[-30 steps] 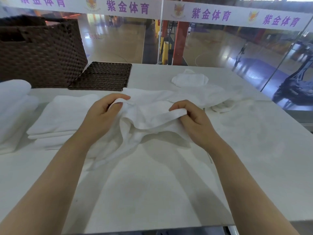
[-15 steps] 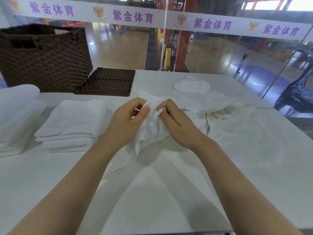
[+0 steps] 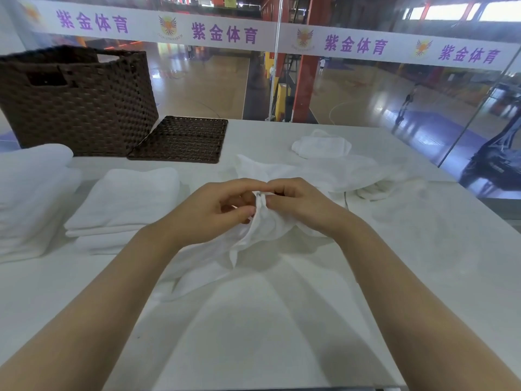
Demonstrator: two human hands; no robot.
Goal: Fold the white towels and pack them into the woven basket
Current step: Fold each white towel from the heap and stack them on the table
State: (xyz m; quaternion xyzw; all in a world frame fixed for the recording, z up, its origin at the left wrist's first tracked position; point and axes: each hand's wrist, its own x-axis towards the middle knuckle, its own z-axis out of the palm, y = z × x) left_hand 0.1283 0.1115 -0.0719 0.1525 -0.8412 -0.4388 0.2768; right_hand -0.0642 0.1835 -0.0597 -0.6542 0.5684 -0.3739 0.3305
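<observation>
A loose white towel point(image 3: 253, 238) lies bunched in the middle of the white table point(image 3: 253, 334). My left hand point(image 3: 214, 213) and my right hand point(image 3: 298, 210) meet over it, fingertips touching, both pinching the same raised bit of its edge. To the left sits a stack of folded white towels point(image 3: 127, 198), with a thicker folded pile point(image 3: 28, 193) at the far left. The dark brown woven basket point(image 3: 79, 103) stands at the back left, its inside hidden. More unfolded towels point(image 3: 338, 173) lie behind my hands, and a small crumpled one point(image 3: 321, 145) further back.
The basket's flat woven lid point(image 3: 183, 139) lies on the table beside the basket. A glass wall point(image 3: 366, 94) with a white banner runs along the table's far edge. The table's right edge point(image 3: 493, 215) slants down past my right arm.
My hands, first spread apart on the towel, have come together until the fingertips meet, gathering the towel's edge between them. The camera view has tilted slightly upward.
</observation>
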